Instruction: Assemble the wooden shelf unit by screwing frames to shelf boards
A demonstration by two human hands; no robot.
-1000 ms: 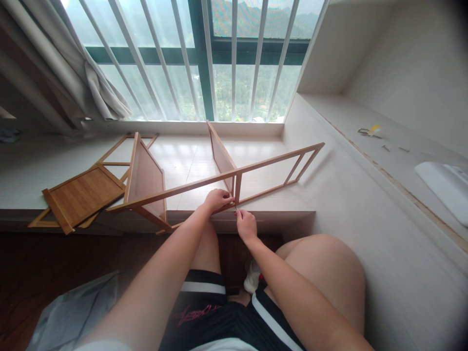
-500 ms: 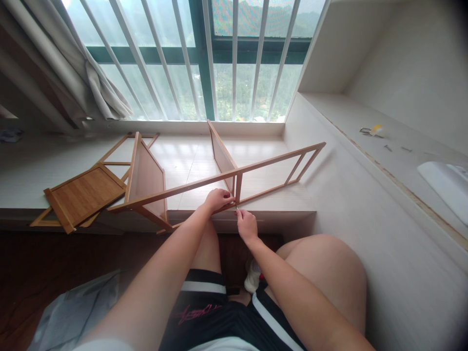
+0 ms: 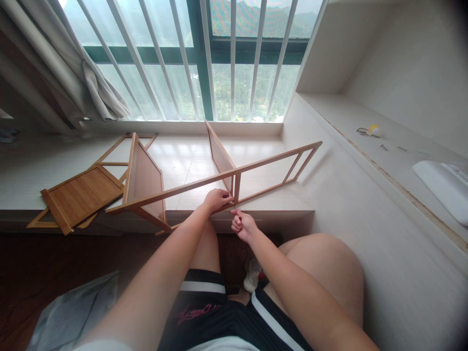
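A wooden frame [image 3: 183,187] with two panels joined to it lies on its side on the white window ledge. My left hand [image 3: 218,199] is closed on the frame where the right-hand panel [image 3: 220,151] meets the lower rail beside a short crossbar [image 3: 237,187]. Just below that joint, my right hand [image 3: 243,225] is curled with its fingertips pinched at the outer side of the rail. A small, thin metal piece shows faintly between those fingertips and the rail; its kind is too small to tell. The left-hand panel [image 3: 146,175] stands near the frame's far end.
Loose wooden parts, a slatted panel [image 3: 84,192] among them, lie on the ledge at left, overhanging its front edge. On the right shelf are a yellow-and-metal item [image 3: 369,130], small screw-like pieces [image 3: 383,147] and a white object [image 3: 442,187]. A grey bag-like sheet [image 3: 76,312] lies on the floor.
My right hand has turned, its curled fingers now facing left, and sits slightly lower at the joint. My left hand keeps its hold, and the frame stays in place.
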